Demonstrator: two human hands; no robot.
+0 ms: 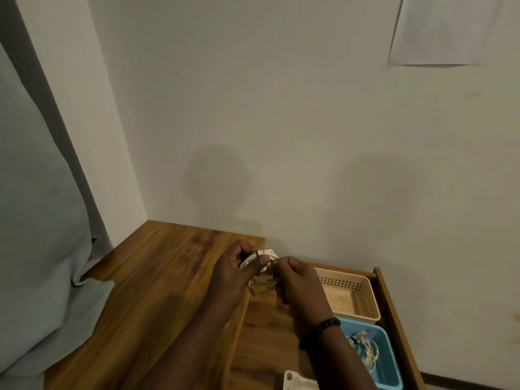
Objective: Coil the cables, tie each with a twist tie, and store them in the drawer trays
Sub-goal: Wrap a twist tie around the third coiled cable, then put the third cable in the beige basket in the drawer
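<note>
My left hand (230, 273) grips a coiled white cable (260, 285) above the open drawer, thumb pressed across the top of the coil. A thin dark twist tie (257, 255) wraps the coil near that thumb. My right hand (295, 280) pinches at the coil's right side, fingers curled; what it pinches is too small to tell apart from the cable. A blue tray (389, 358) in the drawer holds a coiled pale cable (364, 351). Behind it stands a beige tray (365, 294).
The wooden drawer's right wall (394, 319) runs along the trays. A white tray's corner (298, 381) shows at the bottom edge. The wooden tabletop (168, 277) lies left, with grey cloth (42, 249) draped over its left end. A wall stands close behind.
</note>
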